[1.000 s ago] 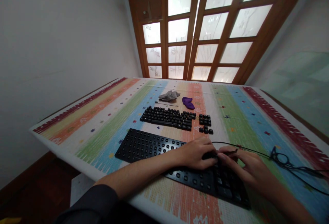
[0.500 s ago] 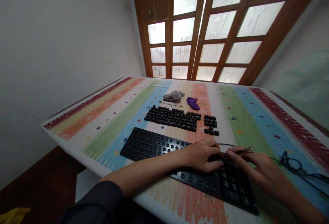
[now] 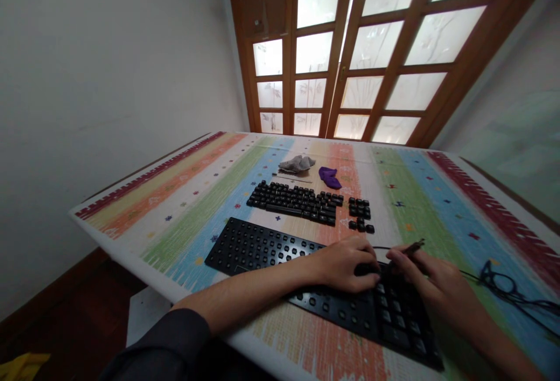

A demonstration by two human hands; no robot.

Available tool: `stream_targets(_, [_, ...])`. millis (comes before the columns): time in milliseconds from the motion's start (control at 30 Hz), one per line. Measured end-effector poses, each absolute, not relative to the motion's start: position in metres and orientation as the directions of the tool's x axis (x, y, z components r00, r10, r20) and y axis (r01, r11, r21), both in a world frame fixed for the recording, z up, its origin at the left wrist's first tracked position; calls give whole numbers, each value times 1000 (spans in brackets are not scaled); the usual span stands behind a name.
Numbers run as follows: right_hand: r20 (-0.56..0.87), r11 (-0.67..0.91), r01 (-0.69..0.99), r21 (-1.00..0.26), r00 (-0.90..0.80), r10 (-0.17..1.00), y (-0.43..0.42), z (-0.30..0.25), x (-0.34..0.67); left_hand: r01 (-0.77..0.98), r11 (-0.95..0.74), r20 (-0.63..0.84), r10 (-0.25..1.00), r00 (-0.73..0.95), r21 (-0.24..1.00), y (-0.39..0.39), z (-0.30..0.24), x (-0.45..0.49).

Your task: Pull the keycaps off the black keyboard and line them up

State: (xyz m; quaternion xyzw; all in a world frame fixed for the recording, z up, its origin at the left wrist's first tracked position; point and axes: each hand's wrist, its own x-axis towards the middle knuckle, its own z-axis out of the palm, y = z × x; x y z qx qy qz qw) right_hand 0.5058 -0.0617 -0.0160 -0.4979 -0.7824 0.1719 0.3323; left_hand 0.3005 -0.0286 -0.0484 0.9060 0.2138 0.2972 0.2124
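Note:
A black keyboard (image 3: 262, 244) lies at an angle on the table, most of its keycaps off, with keys still on its number pad (image 3: 400, 322). My left hand (image 3: 350, 264) rests over the keyboard just left of those keys, its fingers bent and holding the board. At the number pad's upper edge is my right hand (image 3: 431, 282), closed on a small slim dark tool (image 3: 413, 247) whose end sticks up past the fingers. What its fingertips touch is partly hidden. Loose keycaps (image 3: 297, 203) sit in keyboard order beyond the board, with a smaller group (image 3: 359, 212) to their right.
A grey cloth (image 3: 297, 164) and a purple cloth (image 3: 329, 177) lie behind the keycaps. A thin stick (image 3: 292, 178) is in front of the grey cloth. At right, a coiled black cable (image 3: 503, 285) lies on the striped tablecloth (image 3: 175, 212).
My right hand has tilted a little, and the slim tool's end now points further up. My left hand stays in place on the keyboard.

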Motion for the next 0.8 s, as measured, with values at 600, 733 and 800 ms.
stream_targets(600, [373, 549, 608, -573, -404, 836, -67, -21, 509, 238, -824, 452, 496, 742, 514, -29, -49, 300])
stream_targets(733, [381, 474, 644, -600, -291, 878, -65, -23, 506, 251, -812, 442, 514, 735, 527, -29, -50, 301])
stream_targets(800, [378, 448, 646, -618, -255, 890, -64, -22, 505, 254, -807, 439, 521, 732, 533, -29, -50, 301])
